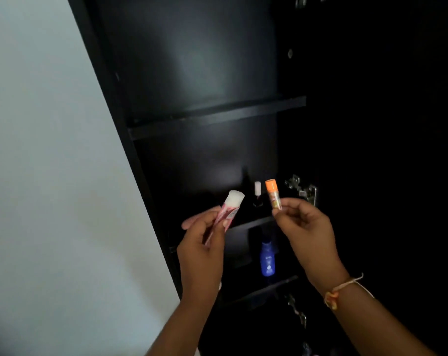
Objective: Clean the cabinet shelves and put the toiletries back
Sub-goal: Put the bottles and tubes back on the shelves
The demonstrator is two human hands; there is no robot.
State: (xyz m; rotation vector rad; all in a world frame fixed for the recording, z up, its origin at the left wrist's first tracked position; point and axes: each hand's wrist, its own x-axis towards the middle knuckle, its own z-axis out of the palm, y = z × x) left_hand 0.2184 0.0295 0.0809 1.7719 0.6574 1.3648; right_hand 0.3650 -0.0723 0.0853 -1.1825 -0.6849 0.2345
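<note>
Head view is showing the tall black cabinet standing open, its upper shelf looking bare, a blue bottle sitting on a lower shelf and a small nail polish bottle standing on the middle one. Left hand is pinching a pink tube with a white cap; right hand is holding an orange-capped stick by its base, upright, at middle-shelf height. Judging placement: each should be going down upright, one at a time, beside the polish without knocking it.

Black cabinet shelf carries a nail-polish bottle; lower shelf a blue bottle.
</note>
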